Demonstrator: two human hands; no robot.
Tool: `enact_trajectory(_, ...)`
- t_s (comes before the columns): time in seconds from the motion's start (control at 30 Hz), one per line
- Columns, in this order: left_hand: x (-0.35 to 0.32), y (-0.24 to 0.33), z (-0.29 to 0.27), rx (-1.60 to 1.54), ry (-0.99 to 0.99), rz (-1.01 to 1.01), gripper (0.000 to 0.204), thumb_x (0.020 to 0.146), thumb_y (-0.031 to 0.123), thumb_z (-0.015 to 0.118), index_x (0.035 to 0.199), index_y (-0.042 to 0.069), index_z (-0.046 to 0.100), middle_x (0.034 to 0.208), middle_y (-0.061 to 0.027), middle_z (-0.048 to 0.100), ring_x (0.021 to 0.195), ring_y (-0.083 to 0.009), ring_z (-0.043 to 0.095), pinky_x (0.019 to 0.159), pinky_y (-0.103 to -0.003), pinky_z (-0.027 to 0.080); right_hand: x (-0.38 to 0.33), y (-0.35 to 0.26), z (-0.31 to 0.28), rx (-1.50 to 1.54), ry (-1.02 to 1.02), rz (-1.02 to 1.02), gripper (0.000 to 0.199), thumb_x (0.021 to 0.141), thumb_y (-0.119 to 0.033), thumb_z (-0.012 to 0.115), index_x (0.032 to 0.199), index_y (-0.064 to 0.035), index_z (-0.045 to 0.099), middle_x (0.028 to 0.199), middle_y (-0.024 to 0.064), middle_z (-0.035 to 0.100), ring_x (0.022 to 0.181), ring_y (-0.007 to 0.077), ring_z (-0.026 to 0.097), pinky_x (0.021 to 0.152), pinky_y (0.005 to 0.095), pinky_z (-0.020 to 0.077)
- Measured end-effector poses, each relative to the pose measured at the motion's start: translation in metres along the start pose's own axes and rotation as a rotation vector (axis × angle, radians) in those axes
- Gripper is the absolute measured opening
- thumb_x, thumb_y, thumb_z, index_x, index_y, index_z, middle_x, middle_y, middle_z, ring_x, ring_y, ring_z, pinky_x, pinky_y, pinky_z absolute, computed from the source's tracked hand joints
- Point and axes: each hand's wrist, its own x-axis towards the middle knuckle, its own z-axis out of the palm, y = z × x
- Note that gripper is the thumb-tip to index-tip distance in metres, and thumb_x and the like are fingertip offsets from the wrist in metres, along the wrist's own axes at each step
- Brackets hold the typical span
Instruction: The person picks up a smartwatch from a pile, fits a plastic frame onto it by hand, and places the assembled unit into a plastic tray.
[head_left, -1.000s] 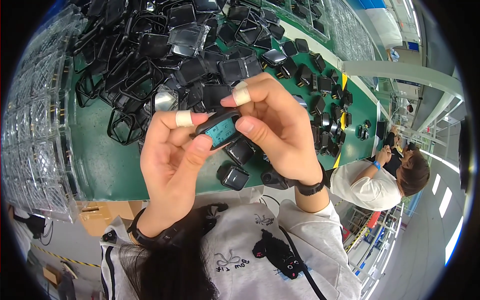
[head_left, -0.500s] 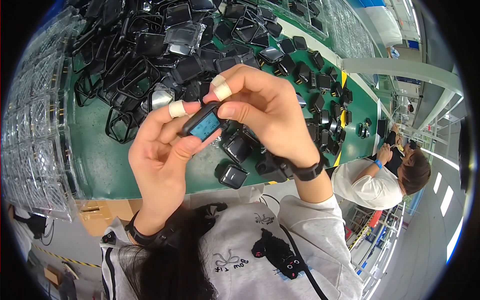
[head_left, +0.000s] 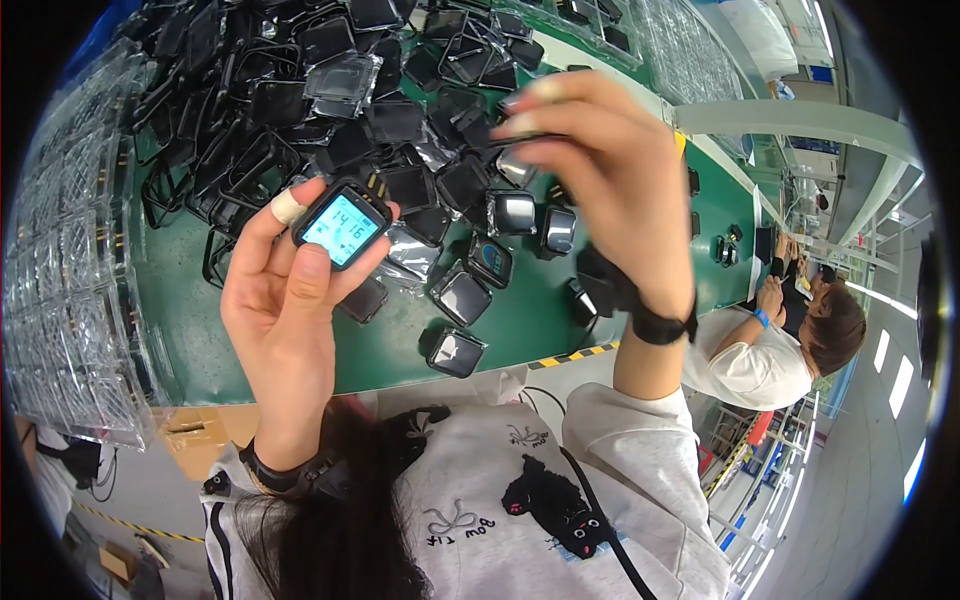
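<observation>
left hand (head_left: 285,300): small square device (head_left: 342,224) with a lit screen is pinched by its edges, fingers clamped, held up over the green surface (head_left: 300,340)
right hand (head_left: 610,190): lifted clear, fingertips pinched together; whether anything is held can't be told
tip: screen is best kept uncovered and tilted toward the eyes

The right hand (head_left: 610,190) is blurring at its fingertips (head_left: 535,100), so whether anything is pinched there cannot be told. The left hand (head_left: 285,300) is covering the lower back of the small lit-screen device (head_left: 342,226). Beyond that device, the heap of dark square parts (head_left: 300,90) is running off the top edge. Right of it, a seated person (head_left: 790,340) is showing too small to make out their work.
</observation>
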Motion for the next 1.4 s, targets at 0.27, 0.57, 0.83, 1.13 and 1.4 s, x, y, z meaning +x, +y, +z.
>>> enact_trajectory(0.27,0.003,-0.004,0.008,0.056,-0.049,-0.042,0.037,0.095,0.012,0.051,0.126,-0.008,0.042,0.113,-0.0189,0.059,0.103,-0.0348,0.061,0.088,-0.04,0.054,-0.1,-0.023,-0.033,0.93,0.269,0.666,0.019,0.072,0.006,0.069,0.089,0.0033,0.062,0.085,0.006,0.059,0.072,0.0121,0.056,0.067,0.0234,0.0459)
enact_trajectory(0.57,-0.001,-0.011,0.026,0.026,-0.149,-0.085,0.036,0.095,0.011,0.05,0.126,-0.006,0.043,0.112,-0.0177,0.06,0.103,-0.0331,0.062,0.086,-0.039,0.055,-0.132,-0.007,-0.001,0.911,0.312,0.597,0.022,0.071,0.005,0.073,0.088,-0.0023,0.061,0.084,0.0024,0.061,0.068,0.0073,0.048,0.06,0.0204,0.0372)
enact_trajectory(0.83,-0.006,-0.017,0.029,0.064,-0.151,-0.14,0.037,0.095,0.012,0.051,0.127,-0.005,0.042,0.112,-0.017,0.06,0.105,-0.0309,0.061,0.086,-0.039,0.055,-0.133,-0.012,0.003,0.652,0.182,0.69,0.021,0.072,0.005,0.072,0.088,-0.0027,0.061,0.087,0.0069,0.062,0.069,0.0122,0.053,0.059,0.0236,0.0427)
enact_trajectory(1.13,-0.018,-0.006,0.055,-0.116,-0.329,-0.319,0.042,0.091,0.003,0.051,0.13,-0.006,0.037,0.12,-0.0195,0.055,0.114,-0.0333,0.055,0.093,-0.041,0.05,-0.115,-0.033,0.001,0.34,0.324,-0.272,0.015,0.067,0.004,0.072,0.076,0.0003,0.06,0.09,0.0168,0.062,0.075,0.0341,0.062,0.06,0.0338,0.0538)
enact_trajectory(1.4,-0.025,0.0,0.062,-0.056,-0.383,-0.32,0.055,0.081,-0.001,0.047,0.134,-0.005,0.031,0.122,-0.0278,0.052,0.112,-0.0406,0.055,0.094,-0.045,0.047,-0.12,-0.035,0.01,0.361,0.343,-0.272,0.022,0.059,0.002,0.073,0.078,0.0023,0.062,0.097,0.0161,0.063,0.093,0.0373,0.063,0.071,0.0391,0.0561)
